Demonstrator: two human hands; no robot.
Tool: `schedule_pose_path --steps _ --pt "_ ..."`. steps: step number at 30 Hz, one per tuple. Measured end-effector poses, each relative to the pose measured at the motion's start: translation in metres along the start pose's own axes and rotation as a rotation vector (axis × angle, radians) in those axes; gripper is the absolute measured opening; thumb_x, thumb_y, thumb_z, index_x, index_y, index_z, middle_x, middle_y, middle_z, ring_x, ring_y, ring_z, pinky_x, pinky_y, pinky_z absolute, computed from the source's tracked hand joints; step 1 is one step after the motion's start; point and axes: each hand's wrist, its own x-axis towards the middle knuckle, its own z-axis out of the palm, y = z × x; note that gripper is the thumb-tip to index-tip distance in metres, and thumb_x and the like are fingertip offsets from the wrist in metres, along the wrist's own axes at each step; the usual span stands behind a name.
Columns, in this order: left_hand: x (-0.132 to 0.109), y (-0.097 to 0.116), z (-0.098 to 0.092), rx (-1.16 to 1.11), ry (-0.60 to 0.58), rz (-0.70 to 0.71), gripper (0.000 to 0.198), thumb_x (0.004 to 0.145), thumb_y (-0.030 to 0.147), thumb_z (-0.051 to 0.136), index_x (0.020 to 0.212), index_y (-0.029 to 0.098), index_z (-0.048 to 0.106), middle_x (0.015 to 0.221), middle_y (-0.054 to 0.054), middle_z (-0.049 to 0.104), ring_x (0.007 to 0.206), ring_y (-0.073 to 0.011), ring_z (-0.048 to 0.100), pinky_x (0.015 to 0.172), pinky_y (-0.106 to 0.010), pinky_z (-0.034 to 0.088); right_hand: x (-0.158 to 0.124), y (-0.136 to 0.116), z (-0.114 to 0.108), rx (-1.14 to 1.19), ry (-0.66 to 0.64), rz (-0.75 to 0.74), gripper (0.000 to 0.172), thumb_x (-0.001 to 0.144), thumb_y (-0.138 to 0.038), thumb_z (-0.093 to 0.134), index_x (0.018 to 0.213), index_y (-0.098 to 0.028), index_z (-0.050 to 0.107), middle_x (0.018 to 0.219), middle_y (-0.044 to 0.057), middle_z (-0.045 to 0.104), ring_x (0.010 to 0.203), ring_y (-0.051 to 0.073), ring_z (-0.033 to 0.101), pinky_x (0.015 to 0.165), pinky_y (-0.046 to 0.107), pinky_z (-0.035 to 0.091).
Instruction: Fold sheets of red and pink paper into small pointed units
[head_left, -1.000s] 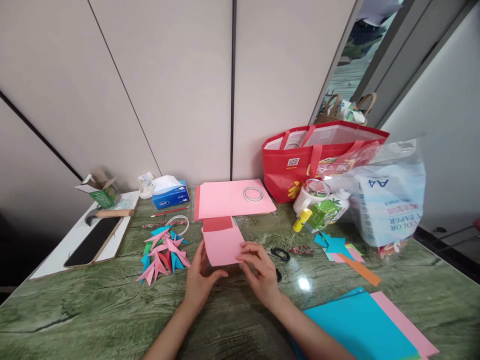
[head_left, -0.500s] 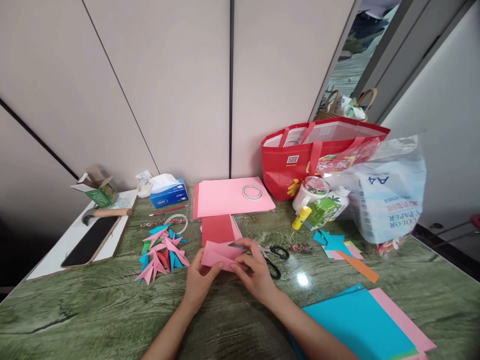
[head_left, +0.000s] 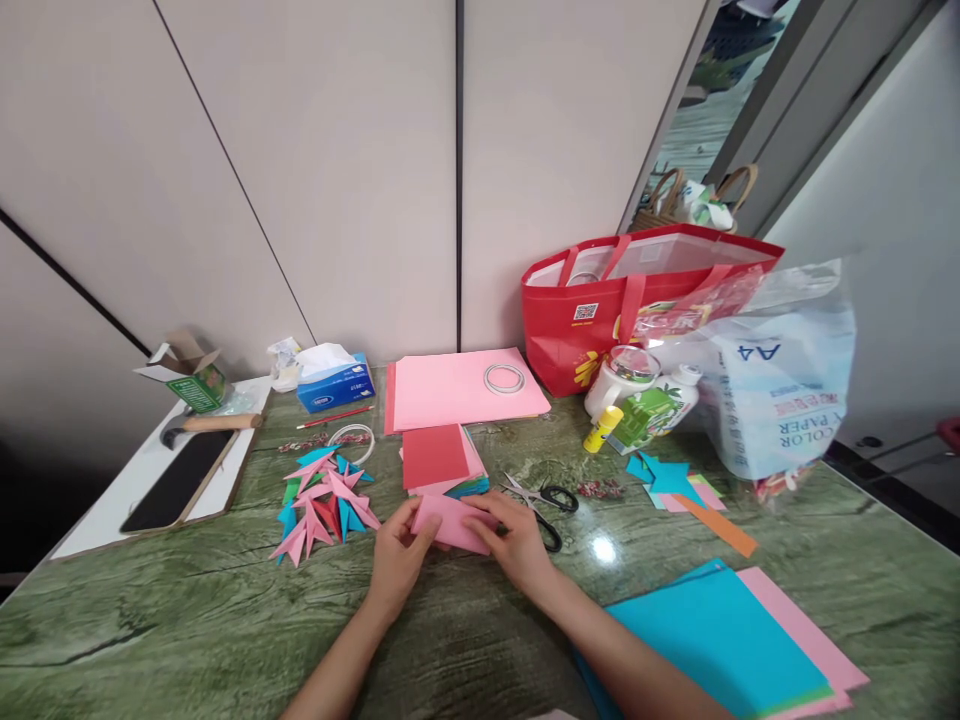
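A folded piece of pink paper (head_left: 454, 524) is held between my two hands, a little above the table. My left hand (head_left: 401, 555) pinches its left end, thumb on the near face. At the right end, my right hand (head_left: 516, 543) grips it with thumb and fingers. Just beyond lies a stack of small coloured paper squares (head_left: 435, 458), red on top. Black-handled scissors (head_left: 541, 494) rest open beside my right hand. To the left of my left hand is a pile of folded paper pieces (head_left: 324, 505) in pink, blue, green and red.
Large pink sheets (head_left: 457, 390) with a silver ring lie at the back. A red bag (head_left: 570, 335), a glue stick (head_left: 603, 430) and a plastic paper bag (head_left: 784, 390) stand right. Blue sheets (head_left: 720, 640) lie front right. A hammer (head_left: 214, 423) and a phone (head_left: 180, 482) are left.
The pink paper was partly open with a raised flap; now it is pressed into a flatter, narrower strip. My right hand's fingers have closed in on it.
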Motion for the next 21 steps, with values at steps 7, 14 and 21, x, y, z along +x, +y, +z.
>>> schedule_pose_path --steps 7,14,21 --pt "0.0022 -0.0019 -0.0004 -0.015 0.022 0.015 0.017 0.069 0.030 0.061 0.075 0.014 0.065 0.060 0.002 0.062 0.052 -0.0119 0.054 0.049 -0.019 0.043 0.0006 0.0011 0.0007 0.027 -0.023 -0.001 0.016 0.077 -0.024 0.058 0.090 -0.021 0.066 0.080 0.005 0.068 0.072 0.017 0.061 0.065 0.028 0.048" --pt "0.0001 0.0002 0.0011 -0.054 0.004 -0.031 0.022 0.069 0.032 0.061 0.080 0.014 0.066 0.057 0.002 0.062 0.045 -0.0120 0.054 0.042 -0.020 0.045 0.0020 -0.0001 -0.0002 0.061 -0.027 0.019 0.015 0.076 -0.024 0.059 0.088 -0.021 0.068 0.079 0.005 0.069 0.070 0.017 0.061 0.063 0.027 0.048" --pt "0.0004 0.0009 0.0010 -0.026 0.005 -0.017 0.021 0.070 0.032 0.060 0.080 0.015 0.068 0.058 0.001 0.063 0.047 -0.0125 0.055 0.046 -0.021 0.045 0.0016 -0.0010 -0.0009 0.101 -0.028 0.033 0.014 0.077 -0.023 0.058 0.086 -0.022 0.068 0.076 0.004 0.068 0.068 0.016 0.060 0.062 0.027 0.047"
